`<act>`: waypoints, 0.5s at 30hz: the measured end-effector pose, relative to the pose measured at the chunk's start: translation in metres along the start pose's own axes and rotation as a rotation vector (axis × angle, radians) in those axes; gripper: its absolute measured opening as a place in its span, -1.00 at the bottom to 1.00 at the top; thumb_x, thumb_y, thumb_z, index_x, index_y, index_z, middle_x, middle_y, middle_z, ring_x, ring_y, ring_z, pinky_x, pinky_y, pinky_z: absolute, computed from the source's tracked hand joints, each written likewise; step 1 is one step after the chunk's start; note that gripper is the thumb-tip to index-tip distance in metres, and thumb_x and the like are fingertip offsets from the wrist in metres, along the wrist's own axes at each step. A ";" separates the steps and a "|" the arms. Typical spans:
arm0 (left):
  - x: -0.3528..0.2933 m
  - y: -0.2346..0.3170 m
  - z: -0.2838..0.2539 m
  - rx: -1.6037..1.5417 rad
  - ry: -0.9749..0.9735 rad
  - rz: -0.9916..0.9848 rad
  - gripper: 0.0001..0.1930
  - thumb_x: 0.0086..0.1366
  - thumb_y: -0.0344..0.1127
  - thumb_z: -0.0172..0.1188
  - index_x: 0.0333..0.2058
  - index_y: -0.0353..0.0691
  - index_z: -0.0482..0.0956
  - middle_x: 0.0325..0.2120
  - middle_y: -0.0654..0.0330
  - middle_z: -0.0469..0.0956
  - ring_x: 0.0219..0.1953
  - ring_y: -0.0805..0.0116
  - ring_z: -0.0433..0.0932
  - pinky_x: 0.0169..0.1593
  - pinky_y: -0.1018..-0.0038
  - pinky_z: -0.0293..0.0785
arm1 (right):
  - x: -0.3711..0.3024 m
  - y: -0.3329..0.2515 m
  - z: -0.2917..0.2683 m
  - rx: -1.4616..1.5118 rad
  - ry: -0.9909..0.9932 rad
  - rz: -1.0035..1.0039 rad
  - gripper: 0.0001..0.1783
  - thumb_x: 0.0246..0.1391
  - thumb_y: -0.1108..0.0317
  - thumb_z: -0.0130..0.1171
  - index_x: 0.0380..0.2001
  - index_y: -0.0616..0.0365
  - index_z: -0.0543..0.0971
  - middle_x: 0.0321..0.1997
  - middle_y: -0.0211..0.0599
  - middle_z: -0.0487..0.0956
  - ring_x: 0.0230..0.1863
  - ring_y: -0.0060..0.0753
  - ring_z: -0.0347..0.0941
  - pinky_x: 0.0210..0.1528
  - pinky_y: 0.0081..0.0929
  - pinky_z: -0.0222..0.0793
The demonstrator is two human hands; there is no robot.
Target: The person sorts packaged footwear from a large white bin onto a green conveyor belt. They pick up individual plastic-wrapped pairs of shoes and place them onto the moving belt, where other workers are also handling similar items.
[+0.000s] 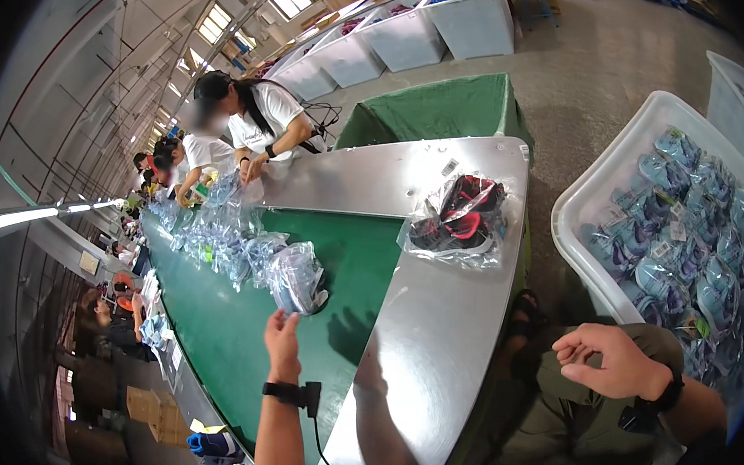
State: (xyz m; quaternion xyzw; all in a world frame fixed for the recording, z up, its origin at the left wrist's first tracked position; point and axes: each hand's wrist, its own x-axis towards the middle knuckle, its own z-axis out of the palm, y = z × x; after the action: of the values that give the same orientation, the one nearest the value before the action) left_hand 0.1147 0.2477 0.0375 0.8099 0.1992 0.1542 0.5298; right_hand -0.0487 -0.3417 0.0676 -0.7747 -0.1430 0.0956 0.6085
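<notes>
right forearm point(692, 408) and olive trousers point(569, 409), closest in, to the right of the green belt point(348, 261) (landmark). right hand point(605, 358) above the trousers, off the belt: fingers half curled, thumb apart from them, nothing seen in the grasp. dark band point(662, 391) on that wrist.

left hand point(282, 344) over the near part of the belt, palm turned inward, fingers loosely bent and parted from the thumb; no object held. fingertips just beside a clear-bagged pale blue shoe point(297, 282); contact with the plastic: cannot tell. that shoe lies on the belt, nearest of a row of similar bags point(215, 236) running toward the belt's far end. hand shadow falls on the belt, right of the hand.

metal ledge point(416, 343) borders the belt on the right; bagged black-and-red shoes point(458, 221) lie on it. farther right of the belt: white tub point(568, 226) full of bagged pale blue shoes. beyond the ledge, green bin point(432, 110). co-worker in white shirt point(262, 114) leans in beside the belt's far part.
</notes>
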 end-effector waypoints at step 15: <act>0.129 -0.073 0.001 -0.072 0.164 -0.358 -0.12 0.33 0.01 0.40 0.45 -0.35 0.23 -0.30 0.18 0.54 -0.51 0.42 0.43 -0.55 0.46 0.30 | 0.012 0.004 0.011 -0.554 0.048 -0.257 -0.58 0.05 0.27 0.47 -0.02 0.11 0.65 -0.18 -0.21 0.64 -0.18 -0.09 0.64 -0.11 -0.24 0.61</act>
State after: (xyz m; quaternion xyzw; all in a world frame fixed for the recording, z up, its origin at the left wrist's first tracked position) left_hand 0.2160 0.3356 -0.0254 0.7267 0.3768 0.1300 0.5594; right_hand -0.0405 -0.3284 0.0608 -0.8887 -0.2462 -0.0431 0.3844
